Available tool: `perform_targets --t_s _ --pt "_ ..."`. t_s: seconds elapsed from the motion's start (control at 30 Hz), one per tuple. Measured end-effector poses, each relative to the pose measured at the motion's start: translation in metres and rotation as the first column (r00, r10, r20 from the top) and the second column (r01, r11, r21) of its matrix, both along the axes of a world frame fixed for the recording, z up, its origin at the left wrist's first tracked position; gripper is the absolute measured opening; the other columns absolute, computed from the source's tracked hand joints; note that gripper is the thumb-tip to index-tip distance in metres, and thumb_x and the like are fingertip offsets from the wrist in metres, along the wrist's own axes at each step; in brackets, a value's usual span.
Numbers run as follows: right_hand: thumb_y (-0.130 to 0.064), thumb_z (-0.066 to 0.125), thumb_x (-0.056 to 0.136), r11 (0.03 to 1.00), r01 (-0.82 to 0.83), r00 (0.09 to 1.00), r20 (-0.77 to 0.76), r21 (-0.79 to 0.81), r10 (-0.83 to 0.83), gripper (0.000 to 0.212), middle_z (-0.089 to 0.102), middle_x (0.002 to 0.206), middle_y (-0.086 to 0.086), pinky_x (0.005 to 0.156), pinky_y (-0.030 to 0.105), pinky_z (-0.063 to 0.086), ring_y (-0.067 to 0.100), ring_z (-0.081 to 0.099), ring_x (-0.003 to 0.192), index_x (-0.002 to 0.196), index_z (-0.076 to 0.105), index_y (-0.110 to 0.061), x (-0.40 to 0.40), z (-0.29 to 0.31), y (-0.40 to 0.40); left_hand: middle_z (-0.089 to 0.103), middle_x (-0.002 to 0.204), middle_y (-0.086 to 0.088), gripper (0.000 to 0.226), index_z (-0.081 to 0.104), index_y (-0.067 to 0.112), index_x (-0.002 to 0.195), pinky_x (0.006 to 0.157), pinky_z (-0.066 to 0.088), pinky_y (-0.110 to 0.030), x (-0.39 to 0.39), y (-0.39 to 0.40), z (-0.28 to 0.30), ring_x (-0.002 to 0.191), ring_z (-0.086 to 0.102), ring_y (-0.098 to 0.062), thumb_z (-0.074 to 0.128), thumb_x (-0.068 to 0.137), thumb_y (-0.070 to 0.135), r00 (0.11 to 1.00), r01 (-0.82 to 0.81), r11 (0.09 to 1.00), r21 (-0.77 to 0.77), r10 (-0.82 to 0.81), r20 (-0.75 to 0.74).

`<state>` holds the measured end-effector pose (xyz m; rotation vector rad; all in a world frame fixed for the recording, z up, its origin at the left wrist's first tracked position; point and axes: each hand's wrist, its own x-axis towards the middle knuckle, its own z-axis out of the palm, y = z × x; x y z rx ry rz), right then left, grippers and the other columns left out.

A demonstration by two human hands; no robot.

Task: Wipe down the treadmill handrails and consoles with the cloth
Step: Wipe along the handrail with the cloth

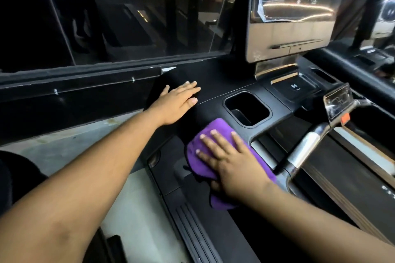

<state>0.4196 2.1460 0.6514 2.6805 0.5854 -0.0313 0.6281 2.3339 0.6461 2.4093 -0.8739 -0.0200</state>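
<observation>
A dark glass window wall (119,13) fills the view from 9 to 12 o'clock, with a pale floor (70,134) below it. The treadmill's black console deck (215,96) runs across the middle, and its glossy display screen (297,2) stands at 1 o'clock, a loose-looking film over its face. A silver handrail (303,151) slopes down at 3 o'clock, under a small control panel (338,100) with an orange tab. A cup-holder recess (246,109) sits at centre.

The purple cloth (211,134) lies on the deck's near edge, just at 7 o'clock of the recess. The right hand (226,162) presses it flat with spread, straight fingers. The left hand (177,102) rests flat and relaxed on the deck at 10 o'clock of the cloth, holding nothing.

Risks, as I judge them: the cloth is only pressed, not gripped, so a quick stroke could slide it over the edge or bunch it into the recess. A wide sweep could snag the orange tab or lift the screen film.
</observation>
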Motion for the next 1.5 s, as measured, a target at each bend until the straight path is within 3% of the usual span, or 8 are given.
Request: perform_targets --t_s 0.13,0.23,0.57,0.8,0.93,1.1,1.37,1.5 --pt "-0.077 0.030 0.080 0.859 0.433 0.901 -0.107 0.271 -0.421 0.094 0.004 0.174 -0.001 0.122 0.064 0.006 0.024 0.002 0.160 0.163 0.003 -0.042 0.034 0.036 -0.042 0.016 0.169 0.015 0.050 0.032 0.032 0.159 0.123 0.000 -0.059 -0.004 -0.011 0.004 0.156 0.006 -0.004 0.036 0.110 0.042 0.999 0.042 0.999 -0.030 -0.041 0.021" --pt "-0.079 0.027 0.091 0.754 0.583 0.809 -0.134 0.301 -0.572 0.087 0.024 0.170 0.001 0.121 0.067 0.001 0.022 0.012 0.159 0.164 0.017 -0.031 0.084 0.047 -0.051 0.015 0.170 0.013 0.050 0.031 0.031 0.159 0.124 0.000 -0.060 -0.006 -0.025 0.013 0.156 0.006 -0.005 0.036 0.110 0.042 0.997 0.066 0.998 -0.013 -0.066 0.038" --pt "-0.066 0.045 0.082 0.896 0.378 0.915 0.057 0.232 -0.400 0.091 0.028 0.168 0.009 0.119 0.060 0.032 0.031 0.034 0.152 0.163 0.027 -0.027 -0.084 0.014 -0.046 0.007 0.171 0.013 0.062 0.023 0.032 0.161 0.123 -0.007 -0.061 -0.038 -0.086 0.029 0.156 0.002 -0.005 0.033 0.105 0.054 0.952 0.297 0.953 0.057 -0.301 0.056" --pt "-0.088 0.006 0.077 0.612 0.681 0.695 -0.090 0.403 -0.714 0.098 -0.017 0.171 -0.009 0.122 0.064 -0.004 0.016 -0.018 0.157 0.163 0.001 -0.041 -0.064 0.033 -0.109 -0.002 0.171 0.014 0.086 0.010 0.032 0.163 0.121 -0.008 -0.067 -0.078 -0.117 0.019 0.156 -0.006 -0.004 0.009 0.090 0.077 0.887 0.406 0.877 0.257 -0.446 0.118" --pt "-0.072 0.041 0.095 0.495 0.731 0.607 -0.114 0.470 -0.787 0.080 -0.005 0.174 0.000 0.122 0.067 0.006 0.024 -0.013 0.159 0.162 0.026 -0.033 -0.016 0.044 -0.157 -0.001 0.171 0.013 0.082 0.013 0.031 0.164 0.120 -0.010 -0.067 -0.077 -0.129 0.019 0.156 -0.006 -0.004 0.014 0.093 0.073 0.891 0.393 0.875 0.282 -0.439 0.119" --pt "-0.074 0.022 0.082 0.672 0.609 0.773 -0.124 0.421 -0.623 0.086 0.039 0.159 -0.003 0.124 0.061 0.007 0.020 0.005 0.158 0.141 0.060 -0.026 -0.042 0.035 -0.114 0.000 0.172 0.011 0.092 0.011 0.031 0.164 0.122 -0.009 -0.064 -0.076 -0.129 0.015 0.157 -0.004 -0.005 0.005 0.086 0.079 0.882 0.403 0.887 0.225 -0.442 0.162" --pt "-0.076 0.028 0.097 0.708 0.503 0.849 -0.130 0.496 -0.513 0.078 0.013 0.172 -0.005 0.124 0.047 0.030 0.022 0.002 0.160 0.164 0.016 -0.036 -0.117 0.017 -0.086 -0.002 0.171 0.014 0.096 0.011 0.032 0.164 0.121 -0.013 -0.062 -0.079 -0.124 0.019 0.155 -0.009 0.000 0.016 0.085 0.086 0.861 0.475 0.868 0.147 -0.493 0.126" --pt "-0.073 0.026 0.098 0.668 0.567 0.799 -0.124 0.483 -0.589 0.069 0.029 0.162 -0.001 0.104 0.047 0.050 0.029 0.044 0.138 0.160 0.021 -0.042 -0.141 0.023 -0.092 0.002 0.171 0.014 0.103 0.011 0.032 0.163 0.121 -0.012 -0.065 -0.097 -0.143 0.035 0.154 -0.010 0.001 0.010 0.080 0.091 0.790 0.558 0.802 0.214 -0.592 0.160"
